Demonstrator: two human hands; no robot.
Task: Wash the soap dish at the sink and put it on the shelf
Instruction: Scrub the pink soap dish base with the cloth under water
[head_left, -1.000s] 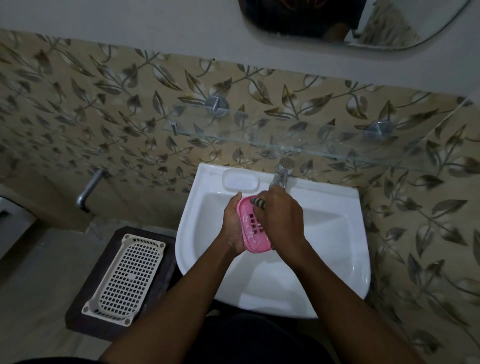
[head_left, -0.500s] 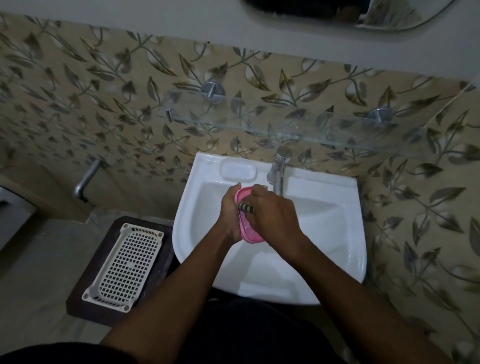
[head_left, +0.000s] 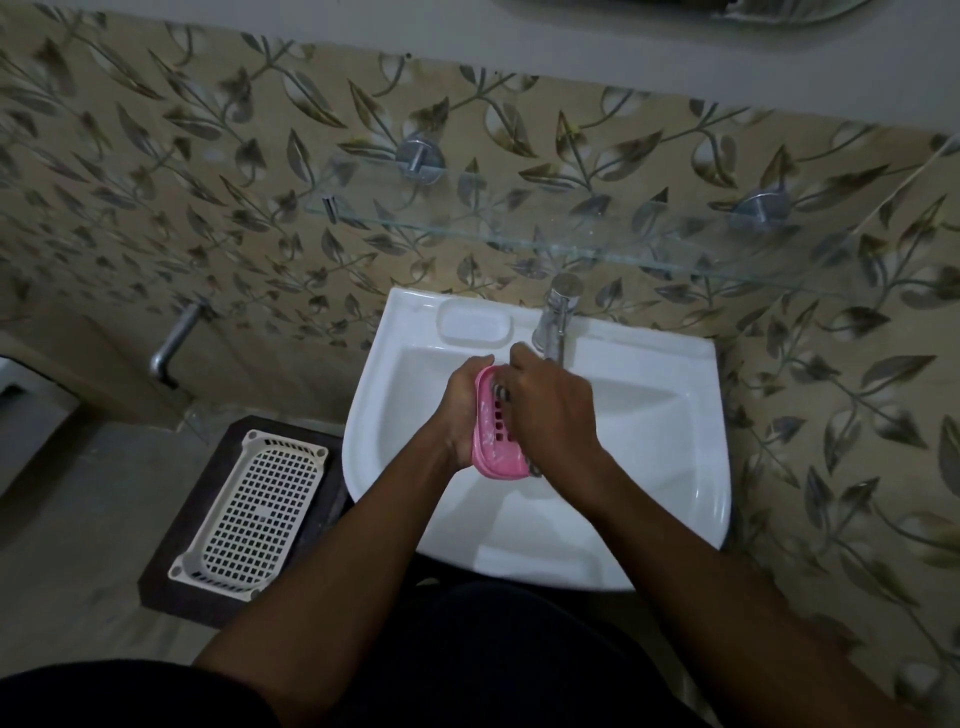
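A pink slotted soap dish (head_left: 493, 447) with white soap residue is held on edge over the white sink (head_left: 701, 467). My left hand (head_left: 460, 410) grips it from the left side. My right hand (head_left: 550, 410) presses against its inner face, closed on a small dark grey scrubber (head_left: 501, 388) that is mostly hidden under the fingers. The chrome tap (head_left: 556, 322) stands just beyond my right fingertips; I cannot tell whether water runs. Above the sink, a glass shelf (head_left: 519, 228) is fixed to the tiled wall.
A moulded soap recess (head_left: 475, 325) sits on the sink's back rim, left of the tap. A white plastic basket (head_left: 254, 509) lies on a dark low stand (head_left: 171, 582) to the sink's left. A metal pipe (head_left: 174, 343) sticks out of the wall at left.
My right hand has slid along the dish while rubbing it, and the dish has turned between more edge-on and showing its slots. Both hands stay over the basin near the tap.
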